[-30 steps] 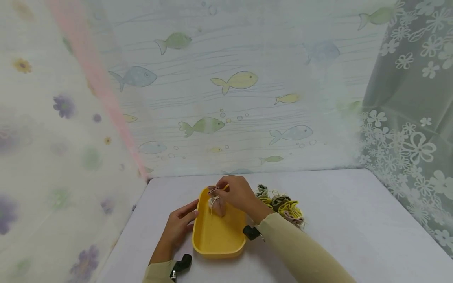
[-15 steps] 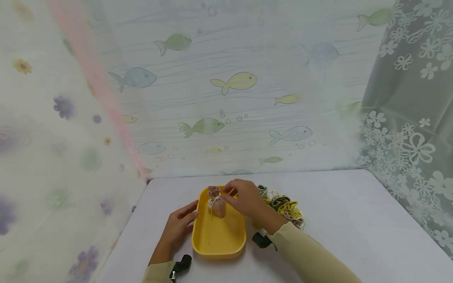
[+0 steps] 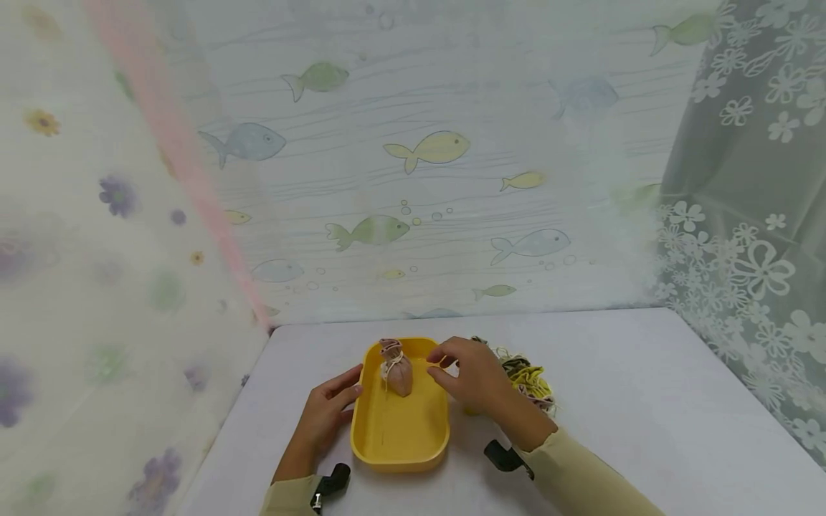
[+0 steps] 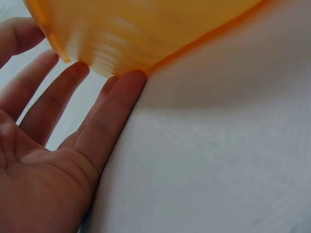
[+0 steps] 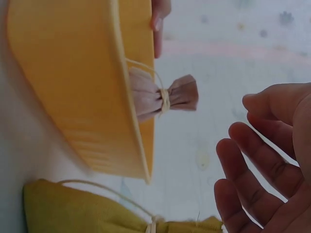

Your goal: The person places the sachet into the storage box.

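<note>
A yellow tray (image 3: pixel 400 437) stands on the table with one small pinkish drawstring pouch (image 3: pixel 399 378) inside, near its far left part. Cord ties the pouch's neck, and its gathered top sticks up above the rim in the right wrist view. My left hand (image 3: pixel 325 408) touches the tray's left side; in the left wrist view its fairly straight fingers (image 4: pixel 114 109) rest against the outer wall. Just right of the tray, my right hand (image 3: pixel 474 376) hovers over the rim, apart from the pouch. Its fingers are loosely bent and hold nothing.
To the tray's right lies a cluster of several drawstring pouches (image 3: pixel 530 380) in yellow, green and pink, partly behind my right hand. A mustard-yellow pouch (image 5: pixel 87 208) sits close to the tray wall. White cloth covers the table (image 3: pixel 613 401); patterned curtains (image 3: pixel 413 179) hang behind.
My right hand has let go of the pink pouch and drawn back to the right. The pouch stays in the tray. My left hand keeps its place.
</note>
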`<state>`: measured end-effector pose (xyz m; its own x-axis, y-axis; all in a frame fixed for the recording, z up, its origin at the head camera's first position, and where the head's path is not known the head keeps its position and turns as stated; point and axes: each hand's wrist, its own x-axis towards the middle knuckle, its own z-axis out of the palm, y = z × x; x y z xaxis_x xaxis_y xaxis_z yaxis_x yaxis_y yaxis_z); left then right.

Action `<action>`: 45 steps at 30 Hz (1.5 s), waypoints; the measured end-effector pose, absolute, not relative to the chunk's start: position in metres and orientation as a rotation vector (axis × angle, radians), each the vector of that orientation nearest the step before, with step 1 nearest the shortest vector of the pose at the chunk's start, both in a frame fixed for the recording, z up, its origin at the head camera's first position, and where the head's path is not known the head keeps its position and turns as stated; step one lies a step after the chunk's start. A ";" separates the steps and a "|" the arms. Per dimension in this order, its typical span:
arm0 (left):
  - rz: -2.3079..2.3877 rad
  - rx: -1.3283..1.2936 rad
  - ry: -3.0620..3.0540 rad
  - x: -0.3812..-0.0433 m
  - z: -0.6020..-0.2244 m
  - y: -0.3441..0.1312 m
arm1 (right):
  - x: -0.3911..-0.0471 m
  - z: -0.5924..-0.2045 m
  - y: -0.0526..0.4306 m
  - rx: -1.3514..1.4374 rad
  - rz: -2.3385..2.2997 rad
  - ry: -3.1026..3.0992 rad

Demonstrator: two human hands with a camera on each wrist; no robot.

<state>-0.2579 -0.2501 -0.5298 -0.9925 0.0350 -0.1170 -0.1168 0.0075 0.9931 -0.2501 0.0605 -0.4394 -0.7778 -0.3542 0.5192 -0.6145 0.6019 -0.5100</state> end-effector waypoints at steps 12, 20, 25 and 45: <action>2.122 -0.073 2.161 -0.258 -0.529 -0.250 | -0.233 -0.442 0.086 0.765 1.013 -2.483; 2.136 -0.099 2.139 -0.258 -0.527 -0.250 | -0.225 -0.442 0.106 0.793 1.063 -2.452; 2.144 -0.100 2.125 -0.258 -0.529 -0.250 | -0.219 -0.440 0.119 0.815 1.052 -2.399; 2.144 -0.103 2.127 -0.258 -0.531 -0.250 | -0.211 -0.433 0.170 0.808 1.053 -2.585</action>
<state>-0.2579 -0.2504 -0.5315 -0.9905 0.0370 -0.1326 -0.1329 -0.0057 0.9911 -0.2106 0.1697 -0.4333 -0.8198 -0.4032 0.4067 -0.5726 0.5885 -0.5708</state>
